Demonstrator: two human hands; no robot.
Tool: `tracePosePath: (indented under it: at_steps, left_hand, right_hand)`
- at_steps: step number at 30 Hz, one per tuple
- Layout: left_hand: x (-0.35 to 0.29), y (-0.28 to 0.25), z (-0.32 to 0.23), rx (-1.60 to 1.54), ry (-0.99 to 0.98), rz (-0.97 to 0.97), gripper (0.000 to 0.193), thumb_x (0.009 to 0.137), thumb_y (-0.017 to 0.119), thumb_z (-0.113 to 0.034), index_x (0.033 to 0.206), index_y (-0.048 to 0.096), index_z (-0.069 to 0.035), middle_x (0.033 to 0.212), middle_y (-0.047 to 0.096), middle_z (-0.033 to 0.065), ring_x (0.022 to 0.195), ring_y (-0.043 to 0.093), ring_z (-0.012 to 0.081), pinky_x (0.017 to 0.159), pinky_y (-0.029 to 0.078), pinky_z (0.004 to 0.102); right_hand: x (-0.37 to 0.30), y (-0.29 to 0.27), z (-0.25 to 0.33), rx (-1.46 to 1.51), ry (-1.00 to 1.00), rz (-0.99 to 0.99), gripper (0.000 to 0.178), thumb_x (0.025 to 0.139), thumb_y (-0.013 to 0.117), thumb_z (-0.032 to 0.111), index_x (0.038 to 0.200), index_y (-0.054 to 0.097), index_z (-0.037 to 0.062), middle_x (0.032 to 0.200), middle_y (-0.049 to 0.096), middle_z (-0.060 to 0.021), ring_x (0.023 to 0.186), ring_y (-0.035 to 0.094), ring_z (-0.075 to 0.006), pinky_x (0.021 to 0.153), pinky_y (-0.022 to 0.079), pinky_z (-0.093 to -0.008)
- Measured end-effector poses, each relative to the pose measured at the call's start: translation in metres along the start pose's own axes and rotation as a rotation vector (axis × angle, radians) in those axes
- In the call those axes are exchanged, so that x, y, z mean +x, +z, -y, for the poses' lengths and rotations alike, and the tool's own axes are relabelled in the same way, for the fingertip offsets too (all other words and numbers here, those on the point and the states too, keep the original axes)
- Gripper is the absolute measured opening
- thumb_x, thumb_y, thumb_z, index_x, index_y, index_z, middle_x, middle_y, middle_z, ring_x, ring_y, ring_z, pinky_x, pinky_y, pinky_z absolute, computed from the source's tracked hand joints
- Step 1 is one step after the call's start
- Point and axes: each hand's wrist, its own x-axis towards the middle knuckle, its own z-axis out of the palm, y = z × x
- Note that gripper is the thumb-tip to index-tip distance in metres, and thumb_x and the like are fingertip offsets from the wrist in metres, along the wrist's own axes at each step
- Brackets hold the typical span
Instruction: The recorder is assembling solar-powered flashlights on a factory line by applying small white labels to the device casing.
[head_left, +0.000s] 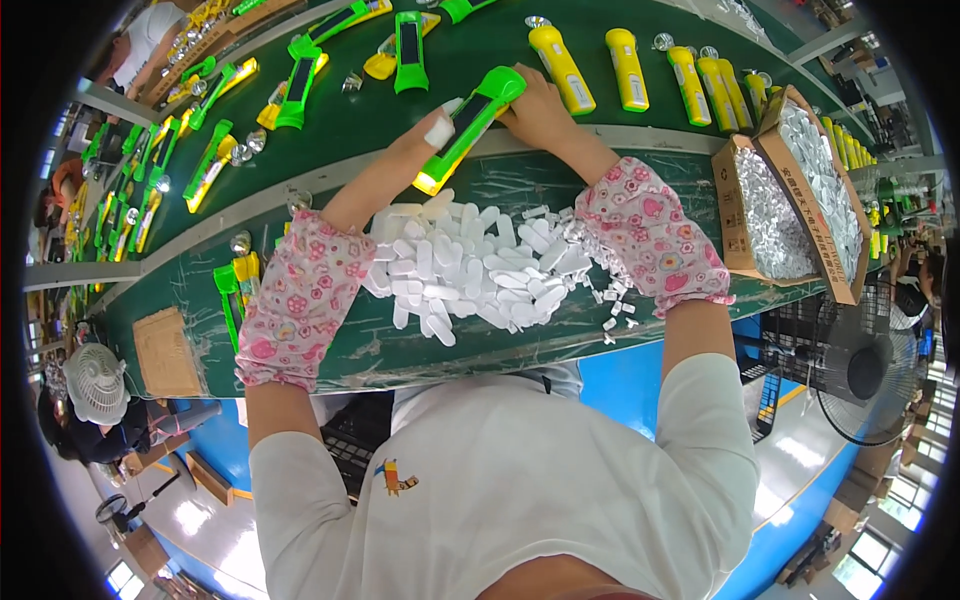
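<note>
A green and yellow flashlight body with a dark panel along its top is held tilted above the table's raised rail. My left hand, with white wrapping on its fingertips, closes on its near side. At the far end, the fingers of my right hand are bent against the green head, partly hidden behind it. Below my hands, a pile of white oval plastic pieces lies on the green table. Small white parts are scattered at the pile's right edge, by my right sleeve.
Yellow flashlights stand in a row beyond the rail. Open green and yellow bodies lie at the far left. Cartons of small parts stand at right, near a black fan. A cardboard piece lies at left.
</note>
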Motion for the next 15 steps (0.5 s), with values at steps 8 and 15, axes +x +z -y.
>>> tracePosePath:
  at_steps: [8, 15]
  left_hand:
    - [-0.014, 0.018, -0.002, -0.682, -0.163, -0.107, 0.041, 0.088, 0.064, -0.023, 0.122, 0.052, -0.003, 0.106, 0.062, 0.0117, 0.094, 0.063, 0.0223, 0.076, 0.055, 0.0376]
    - [0.017, 0.031, -0.001, -0.943, -0.035, 0.002, 0.046, 0.089, 0.058, -0.034, 0.121, 0.054, -0.001, 0.097, 0.063, 0.0109, 0.091, 0.063, 0.0224, 0.077, 0.054, 0.0390]
  right_hand:
    - [-0.074, -0.111, 0.051, 0.053, 0.166, 0.474, 0.028, 0.074, 0.074, 0.020, 0.097, 0.062, 0.0113, 0.094, 0.057, -0.0093, 0.089, 0.059, -0.0307, 0.074, 0.049, -0.0411]
    - [-0.117, -0.081, 0.082, 0.288, 0.090, 0.440, 0.028, 0.070, 0.070, 0.004, 0.095, 0.059, 0.0086, 0.095, 0.053, -0.0111, 0.093, 0.056, -0.0317, 0.074, 0.048, -0.0398]
